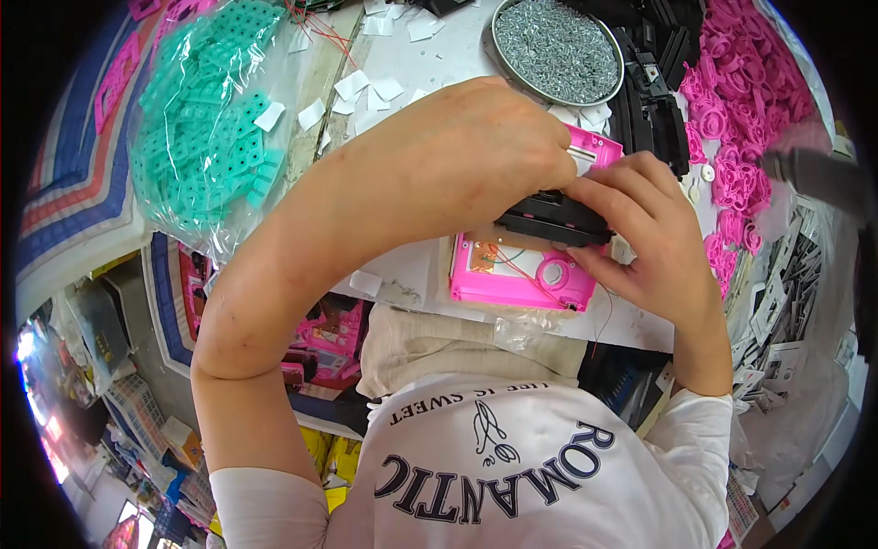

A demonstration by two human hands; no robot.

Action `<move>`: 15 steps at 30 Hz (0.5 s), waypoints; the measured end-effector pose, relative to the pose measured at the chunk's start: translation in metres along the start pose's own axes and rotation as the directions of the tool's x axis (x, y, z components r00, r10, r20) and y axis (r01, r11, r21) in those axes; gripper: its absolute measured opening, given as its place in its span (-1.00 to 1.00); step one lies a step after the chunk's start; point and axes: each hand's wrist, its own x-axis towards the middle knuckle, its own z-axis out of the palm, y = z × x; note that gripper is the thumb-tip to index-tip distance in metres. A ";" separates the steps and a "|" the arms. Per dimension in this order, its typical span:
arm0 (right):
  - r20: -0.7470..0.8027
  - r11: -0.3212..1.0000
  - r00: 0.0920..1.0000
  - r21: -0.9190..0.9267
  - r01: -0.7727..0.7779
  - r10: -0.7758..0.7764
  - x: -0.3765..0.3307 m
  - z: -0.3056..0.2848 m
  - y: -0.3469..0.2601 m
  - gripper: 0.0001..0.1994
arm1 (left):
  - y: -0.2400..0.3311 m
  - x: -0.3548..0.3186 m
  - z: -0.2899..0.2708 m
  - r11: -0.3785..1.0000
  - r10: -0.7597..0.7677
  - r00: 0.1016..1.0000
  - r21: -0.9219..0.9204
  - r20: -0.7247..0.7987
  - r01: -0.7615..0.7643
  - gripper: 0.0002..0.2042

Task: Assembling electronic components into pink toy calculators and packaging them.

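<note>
A pink plastic toy housing lies on the white table just in front of me, with thin red wires and a round opening showing inside it. Across its top sits a black plastic part. My left hand reaches over from the left and presses down on the housing and the black part from above. My right hand grips the black part at its right end, fingers curled around it.
A round metal tray of small screws stands at the back. Black parts and a heap of pink plastic pieces lie at the right. A clear bag of teal plastic pieces sits at the left, with white paper scraps nearby.
</note>
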 end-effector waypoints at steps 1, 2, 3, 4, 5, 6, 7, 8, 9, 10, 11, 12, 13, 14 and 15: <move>0.026 1.000 1.000 0.021 -0.008 0.008 0.001 0.000 0.001 -0.41 | 0.001 0.002 -0.005 1.000 -0.002 0.999 0.005 0.034 0.001 -0.90; 0.051 0.999 0.999 0.043 -0.017 0.015 0.002 0.000 0.003 -0.42 | 0.002 0.003 -0.007 1.000 -0.003 0.998 0.010 0.068 0.002 -0.90; 0.076 0.998 0.997 0.064 -0.027 0.022 0.003 0.000 0.005 -0.42 | 0.003 0.003 -0.005 1.000 -0.025 0.998 0.003 0.063 0.025 -0.91; 0.095 0.998 0.995 0.055 -0.009 0.004 0.005 0.000 0.006 -0.42 | 0.006 0.002 -0.004 0.999 -0.052 0.997 0.000 0.060 0.053 -0.92; 0.114 0.999 0.993 0.046 0.009 -0.014 0.006 0.001 0.007 -0.43 | 0.009 0.001 -0.002 0.997 -0.079 0.995 -0.004 0.057 0.079 -0.93; 0.133 0.999 0.991 0.037 0.026 -0.030 0.007 0.000 0.008 -0.43 | 0.011 -0.003 0.001 0.996 -0.091 0.996 0.000 0.016 0.091 -0.92; 0.140 0.999 0.990 0.029 0.030 -0.033 0.009 0.000 0.007 -0.43 | 0.014 -0.007 0.005 0.995 -0.102 0.994 0.002 -0.026 0.102 -0.90; 0.147 0.999 0.988 0.021 0.033 -0.036 0.010 -0.002 0.007 -0.43 | 0.016 -0.011 0.008 0.994 -0.112 0.991 0.003 -0.067 0.112 -0.89; 0.155 0.999 0.987 0.013 0.036 -0.037 0.012 -0.003 0.007 -0.44 | 0.020 -0.013 0.010 0.988 -0.154 0.984 -0.011 -0.086 0.153 -0.87; 0.146 0.999 0.988 -0.002 0.047 -0.046 0.013 -0.003 0.006 -0.45 | 0.024 -0.014 0.011 0.981 -0.196 0.975 -0.026 -0.106 0.195 -0.84; 0.138 0.998 0.989 -0.017 0.057 -0.054 0.013 -0.003 0.004 -0.47 | 0.028 -0.016 0.013 0.971 -0.238 0.963 -0.041 -0.124 0.235 -0.82; 0.130 0.997 0.990 -0.033 0.067 -0.062 0.013 -0.002 0.002 -0.48 | 0.033 -0.018 0.016 0.959 -0.280 0.946 -0.083 -0.164 0.270 -0.83; 0.121 0.993 0.990 -0.086 0.076 -0.066 0.013 -0.001 -0.002 -0.51 | 0.037 -0.019 0.021 0.944 -0.325 0.924 -0.124 -0.201 0.305 -0.84; 0.113 0.987 0.991 -0.139 0.085 -0.070 0.013 0.000 -0.006 -0.53 | 0.040 -0.020 0.025 0.926 -0.371 0.898 -0.167 -0.236 0.338 -0.85; 0.104 0.977 0.992 -0.191 0.093 -0.074 0.012 0.000 -0.009 -0.56 | 0.040 -0.021 0.028 0.907 -0.405 0.880 -0.234 -0.250 0.351 -0.87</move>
